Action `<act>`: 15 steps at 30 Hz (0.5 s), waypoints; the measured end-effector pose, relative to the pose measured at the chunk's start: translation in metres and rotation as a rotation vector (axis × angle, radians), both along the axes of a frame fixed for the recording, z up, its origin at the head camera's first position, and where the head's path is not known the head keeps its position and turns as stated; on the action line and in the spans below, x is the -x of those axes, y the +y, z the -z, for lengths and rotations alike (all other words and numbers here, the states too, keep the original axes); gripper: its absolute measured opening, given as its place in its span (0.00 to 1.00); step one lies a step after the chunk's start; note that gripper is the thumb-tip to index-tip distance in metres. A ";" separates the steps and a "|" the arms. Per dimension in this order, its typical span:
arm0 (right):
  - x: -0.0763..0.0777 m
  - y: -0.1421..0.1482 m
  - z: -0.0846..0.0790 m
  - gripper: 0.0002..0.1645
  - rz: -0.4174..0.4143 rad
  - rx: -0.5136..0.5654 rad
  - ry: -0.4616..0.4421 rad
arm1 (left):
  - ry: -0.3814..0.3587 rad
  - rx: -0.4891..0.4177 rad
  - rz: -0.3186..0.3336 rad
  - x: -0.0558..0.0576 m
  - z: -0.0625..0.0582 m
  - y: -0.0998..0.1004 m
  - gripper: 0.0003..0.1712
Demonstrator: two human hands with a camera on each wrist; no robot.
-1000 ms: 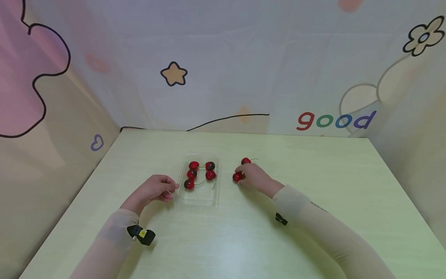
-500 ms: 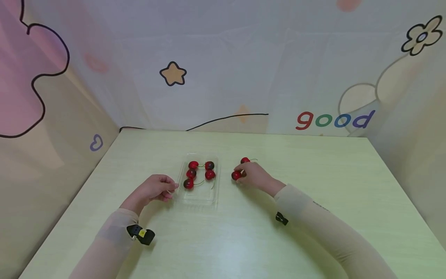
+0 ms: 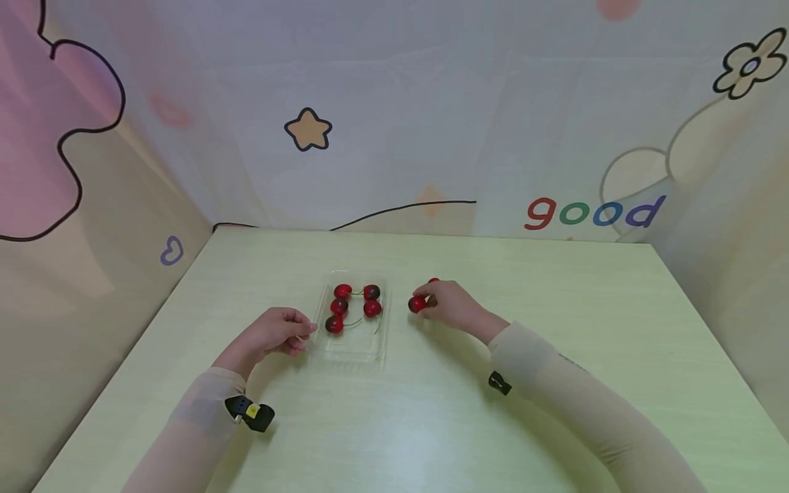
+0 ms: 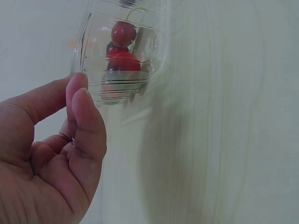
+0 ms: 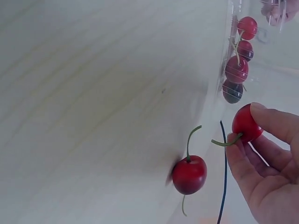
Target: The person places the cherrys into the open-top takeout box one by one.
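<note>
My left hand [image 3: 271,334] pinches the left rim of a clear plastic box [image 3: 353,349] between thumb and fingertip. Inside the box lie several red and dark cherries [image 3: 372,309], some with green stems, in two columns. To the right of the box, my right hand [image 3: 455,305] holds a cherry [image 5: 245,125] between thumb and fingers, its green stem sticking out. A loose cherry [image 5: 189,175] sits on the table by that hand; in the head view the fingers cover most of it. A second thin stem shows below that loose cherry in the right wrist view.
The pale wood-grain table [image 3: 394,424] reaches to a printed cloth backdrop [image 3: 394,137] at the back and sides. Each sleeve carries a small black wrist camera [image 3: 249,413]. A strip of table separates the box from my right hand.
My right hand has moved slightly up and away with the cherry in its fingers, and covers more of the loose cherry behind. The left hand and the box keep their place.
</note>
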State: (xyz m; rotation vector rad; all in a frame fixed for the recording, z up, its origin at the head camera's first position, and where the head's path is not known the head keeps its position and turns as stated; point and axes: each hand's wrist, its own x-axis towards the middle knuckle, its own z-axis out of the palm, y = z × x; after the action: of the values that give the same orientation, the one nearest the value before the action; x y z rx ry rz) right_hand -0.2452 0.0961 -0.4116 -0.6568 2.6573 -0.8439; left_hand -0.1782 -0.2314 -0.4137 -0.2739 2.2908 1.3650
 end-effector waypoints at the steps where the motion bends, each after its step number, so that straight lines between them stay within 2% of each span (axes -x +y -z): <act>1: 0.000 0.000 -0.001 0.22 0.000 0.003 0.000 | 0.001 0.001 0.001 0.000 0.000 0.000 0.12; 15: -0.004 -0.006 -0.018 0.24 0.026 0.071 -0.041 | 0.004 -0.003 -0.002 0.001 0.002 -0.001 0.12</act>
State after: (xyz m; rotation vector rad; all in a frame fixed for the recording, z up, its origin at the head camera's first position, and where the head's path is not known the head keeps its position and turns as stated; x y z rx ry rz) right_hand -0.2415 0.0900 -0.3936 -0.6165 2.6154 -0.9522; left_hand -0.1788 -0.2321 -0.4154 -0.2724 2.2917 1.3713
